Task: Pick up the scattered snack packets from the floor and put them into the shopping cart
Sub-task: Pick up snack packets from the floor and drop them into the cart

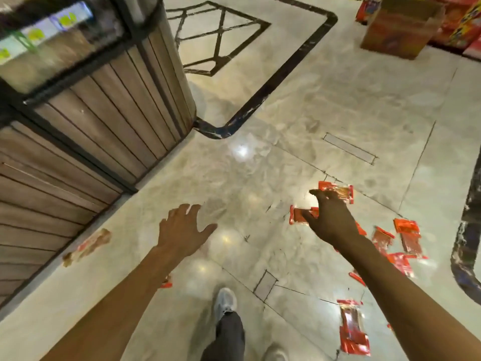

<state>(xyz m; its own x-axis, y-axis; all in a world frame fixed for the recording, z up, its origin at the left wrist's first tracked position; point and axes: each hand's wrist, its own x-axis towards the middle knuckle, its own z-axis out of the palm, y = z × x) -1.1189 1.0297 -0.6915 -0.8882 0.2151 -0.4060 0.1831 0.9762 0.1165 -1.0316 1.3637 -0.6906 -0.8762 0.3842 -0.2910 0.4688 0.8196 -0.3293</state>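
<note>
Several red snack packets lie scattered on the marble floor. One packet point(339, 190) lies just beyond my right hand point(329, 217), another point(299, 214) just left of it. More packets point(408, 234) lie to the right, one point(352, 328) near the bottom, and one point(89, 246) by the wooden counter. My right hand hangs over the packets with fingers spread and holds nothing. My left hand point(183, 229) is stretched out with straight fingers, also empty. No shopping cart is in view.
A wood-panelled counter point(86, 126) with a glass top fills the left. A cardboard box point(400, 27) and red product displays stand at the far right. My legs and white shoes point(225, 302) are at the bottom. Dark inlay bands cross the floor.
</note>
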